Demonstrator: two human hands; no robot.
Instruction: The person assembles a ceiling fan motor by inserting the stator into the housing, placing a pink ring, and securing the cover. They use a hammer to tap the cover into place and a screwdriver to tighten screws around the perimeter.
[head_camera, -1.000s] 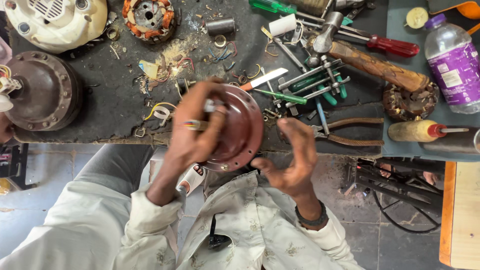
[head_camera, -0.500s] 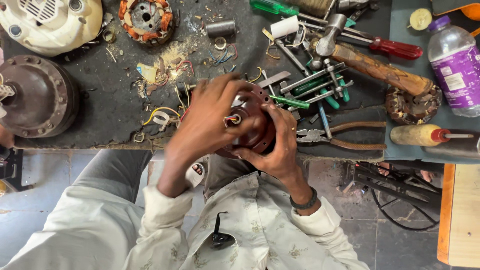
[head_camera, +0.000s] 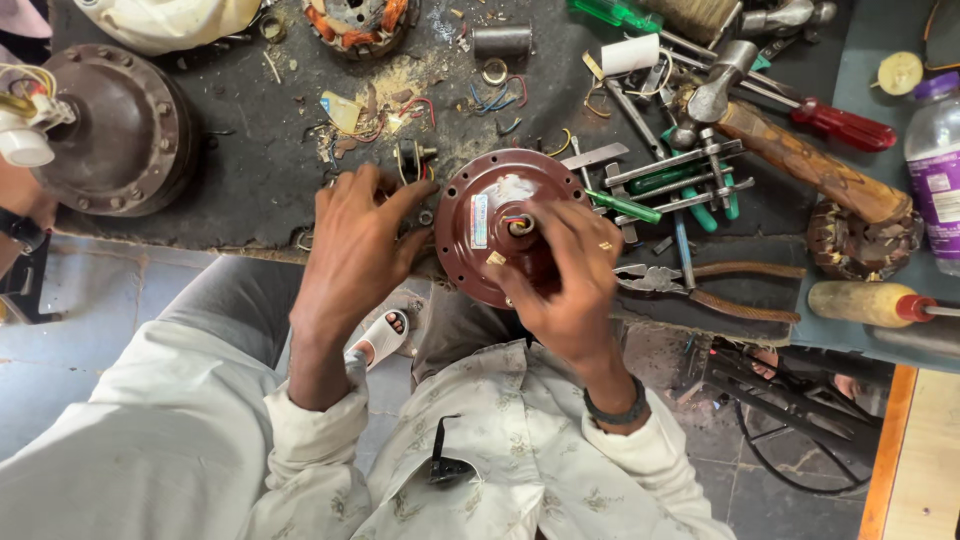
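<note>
While flat on the bench edge, motor cover (head_camera: 490, 225), shaft upward, in right hand's (head_camera: 565, 275) grip; left hand (head_camera: 350, 240) loose.

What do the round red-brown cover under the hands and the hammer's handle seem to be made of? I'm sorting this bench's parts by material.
The round cover looks like cast or pressed metal with a glossy red-brown paint: it shines and has bolt holes round the rim. The hammer handle looks like wood, brown with dark grain streaks, worn matt. Neither can be told for certain from the look alone.
</note>
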